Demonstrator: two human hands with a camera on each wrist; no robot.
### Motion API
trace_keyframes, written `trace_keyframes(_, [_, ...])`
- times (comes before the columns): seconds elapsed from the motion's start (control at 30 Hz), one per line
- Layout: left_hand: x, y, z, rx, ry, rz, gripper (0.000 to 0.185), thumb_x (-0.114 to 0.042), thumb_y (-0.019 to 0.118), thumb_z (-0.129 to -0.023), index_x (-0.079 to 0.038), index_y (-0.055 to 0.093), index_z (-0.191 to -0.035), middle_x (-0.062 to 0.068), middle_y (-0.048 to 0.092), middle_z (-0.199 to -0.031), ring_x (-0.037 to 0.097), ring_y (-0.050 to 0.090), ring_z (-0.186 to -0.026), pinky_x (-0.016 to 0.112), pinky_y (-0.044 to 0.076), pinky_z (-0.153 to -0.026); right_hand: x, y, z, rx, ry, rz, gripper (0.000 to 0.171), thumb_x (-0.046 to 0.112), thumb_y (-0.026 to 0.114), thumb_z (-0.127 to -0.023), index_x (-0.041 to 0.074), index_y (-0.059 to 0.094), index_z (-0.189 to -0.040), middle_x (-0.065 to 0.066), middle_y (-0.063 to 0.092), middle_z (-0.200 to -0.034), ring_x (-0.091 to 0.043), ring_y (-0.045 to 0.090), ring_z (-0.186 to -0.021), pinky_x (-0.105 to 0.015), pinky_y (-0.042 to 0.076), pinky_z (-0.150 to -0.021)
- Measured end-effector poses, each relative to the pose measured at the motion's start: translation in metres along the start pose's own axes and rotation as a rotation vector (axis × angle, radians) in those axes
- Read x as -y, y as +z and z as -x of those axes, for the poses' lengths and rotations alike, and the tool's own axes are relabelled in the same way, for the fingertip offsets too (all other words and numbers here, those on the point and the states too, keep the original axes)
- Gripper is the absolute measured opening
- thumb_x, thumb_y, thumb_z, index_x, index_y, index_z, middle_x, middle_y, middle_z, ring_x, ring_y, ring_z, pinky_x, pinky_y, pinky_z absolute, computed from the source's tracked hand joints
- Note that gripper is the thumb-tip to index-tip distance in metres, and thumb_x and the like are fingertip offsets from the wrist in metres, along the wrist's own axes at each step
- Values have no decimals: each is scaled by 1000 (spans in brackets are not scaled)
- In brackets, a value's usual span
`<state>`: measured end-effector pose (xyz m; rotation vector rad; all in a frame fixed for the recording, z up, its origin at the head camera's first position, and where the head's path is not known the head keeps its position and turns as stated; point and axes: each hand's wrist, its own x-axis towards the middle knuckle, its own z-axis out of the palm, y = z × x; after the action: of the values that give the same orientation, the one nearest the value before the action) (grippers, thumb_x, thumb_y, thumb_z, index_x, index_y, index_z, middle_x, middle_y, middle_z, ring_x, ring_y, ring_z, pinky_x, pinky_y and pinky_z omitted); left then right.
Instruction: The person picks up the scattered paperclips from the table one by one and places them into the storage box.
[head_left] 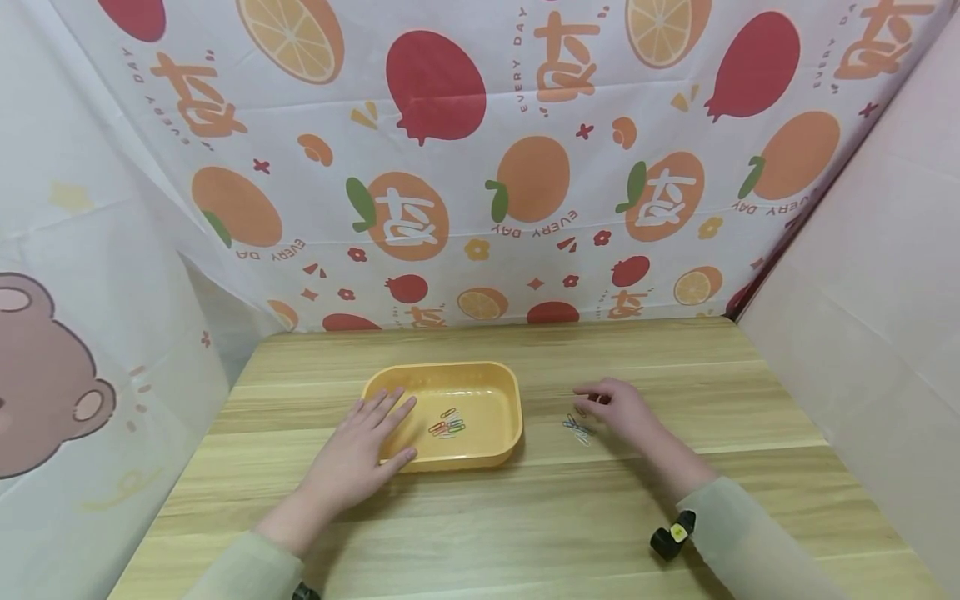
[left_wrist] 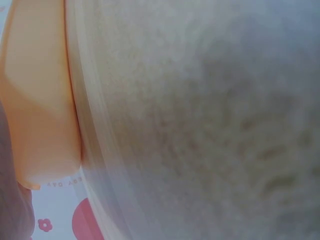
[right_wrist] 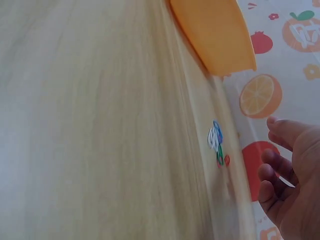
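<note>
From the head camera, a shallow yellow plastic tray (head_left: 491, 454) sits on the wooden table (head_left: 525, 517), and everything else is best placed against it. The left hand (head_left: 360, 454) lies flat on the tray's near left corner, fingers straight and spread over the rim, holding nothing but steadying it. Inside the tray, toward its middle, a few coloured paper clips (head_left: 447, 427) lie in a small cluster. To the right of the tray, a short way off on the bare wood, is a loose pile of paper clips (head_left: 578, 428); the right hand (head_left: 618, 410) hovers just behind that pile with its fingers curled and the tips drawn together (whether a clip is already pinched there I cannot tell).

The left wrist view is blurred: only the tray's orange-yellow wall (left_wrist: 42, 100) and table grain show.

The right wrist view shows the pile of clips (right_wrist: 216, 142) on the wood below the tray's corner (right_wrist: 215, 35), with the right hand's fingers (right_wrist: 277, 167) loosely bent beside it, not plainly touching.

To do this well, I would judge that pinching one clip at its edge, rather than raking the tangle, keeps the others from scattering, while the left palm stops the light tray sliding.
</note>
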<state>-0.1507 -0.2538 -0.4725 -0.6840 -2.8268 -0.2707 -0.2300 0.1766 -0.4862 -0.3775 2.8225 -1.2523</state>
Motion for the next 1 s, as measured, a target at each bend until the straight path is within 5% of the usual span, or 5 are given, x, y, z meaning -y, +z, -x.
trace_keyframes(1.0, [0,3,2,-12,-10,16,76,-55,59,-94,-24,32,-157,7,29,-161,34,24,-148,54,15,-121,-10,11,-2,-1,24,301,14,25,75,-89,16,79,-99,1,70,-95,-19,64,-91,-42,54,-82])
